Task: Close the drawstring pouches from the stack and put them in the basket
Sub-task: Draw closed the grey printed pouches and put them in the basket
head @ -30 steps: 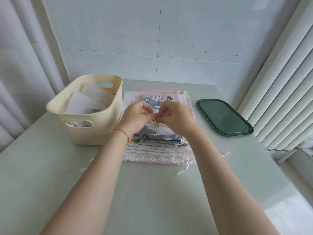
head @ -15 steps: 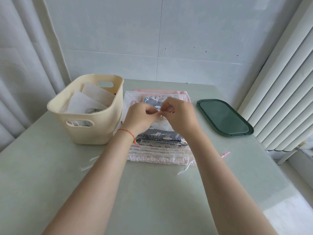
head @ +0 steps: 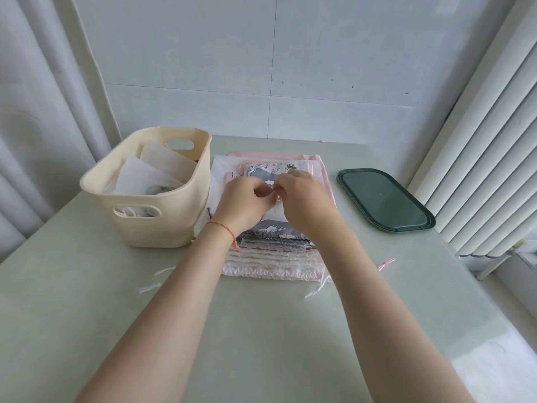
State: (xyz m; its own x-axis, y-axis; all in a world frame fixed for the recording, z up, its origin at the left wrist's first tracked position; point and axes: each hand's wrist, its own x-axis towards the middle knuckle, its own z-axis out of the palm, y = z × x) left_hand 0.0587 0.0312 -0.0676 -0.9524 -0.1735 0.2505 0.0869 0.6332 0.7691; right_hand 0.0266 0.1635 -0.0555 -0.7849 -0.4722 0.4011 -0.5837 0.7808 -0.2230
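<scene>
On the pale green table (head: 87, 315) by the tiled wall, your left hand (head: 244, 203) and right hand (head: 305, 202) pinch the drawstring (head: 278, 199) over the pouch stack (head: 273, 257) at frame centre.

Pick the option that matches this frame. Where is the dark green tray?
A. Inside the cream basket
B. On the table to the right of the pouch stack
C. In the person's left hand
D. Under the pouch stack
B. The dark green tray lies flat on the table, to the right of the pouch stack and apart from it, while the cream basket stands on the stack's left.
</scene>
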